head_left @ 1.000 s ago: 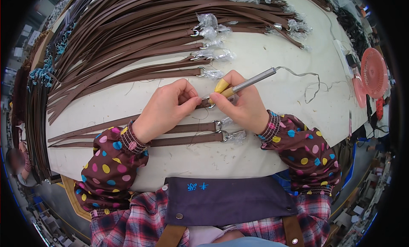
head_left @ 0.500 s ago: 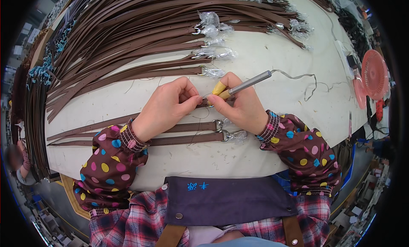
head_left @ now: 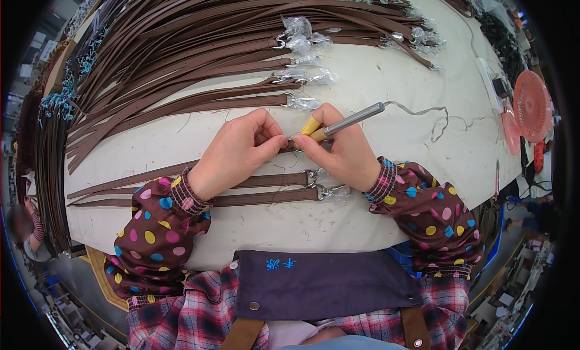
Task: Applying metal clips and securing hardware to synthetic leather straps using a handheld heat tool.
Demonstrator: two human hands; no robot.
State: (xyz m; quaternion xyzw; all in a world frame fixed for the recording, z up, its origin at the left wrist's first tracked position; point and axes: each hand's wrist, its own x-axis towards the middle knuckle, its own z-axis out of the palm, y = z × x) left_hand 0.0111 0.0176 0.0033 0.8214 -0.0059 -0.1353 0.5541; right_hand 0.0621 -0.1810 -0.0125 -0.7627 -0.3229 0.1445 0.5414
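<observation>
"Just above the centre of the white, cloth-smooth table (head_left: pixel 380 78), at twelve o'clock, what is being pinched?"

"The end of a dark brown, flat, leather-like strap (head_left: pixel 290 147). The person's left hand (head_left: pixel 235 141), at ten o'clock, nips it between thumb and forefinger, probably so it cannot twist or slide."

"And the right hand (head_left: pixel 343 149), at two?"

"It grasps a slim, pen-shaped tool with a grey metal barrel and a tan front part (head_left: pixel 356 118). The fingers sit well forward, as on a pencil, presumably for fine control. Its tip is hidden, and whether the thumb also presses on the strap end, one cannot tell."

"Why does the thin grey cord (head_left: pixel 445 117) run off toward two?"

"The tool slants back that way, which leaves the cord clear of both hands."

"And the yellow wrapping (head_left: pixel 310 126) on the right forefinger?"

"Perhaps a guard where that finger bears on the tool."

"What lies around the hands?"

"Toward six and seven, a pair of similar brown straps (head_left: pixel 272 180), side by side, their silvery metal fittings (head_left: pixel 322 192) under clear crinkled plastic film (head_left: pixel 340 196), perhaps against scratches. At eleven, a thick heap of brown straps (head_left: pixel 199 42), many wrapped ends facing right, likely for order."
</observation>
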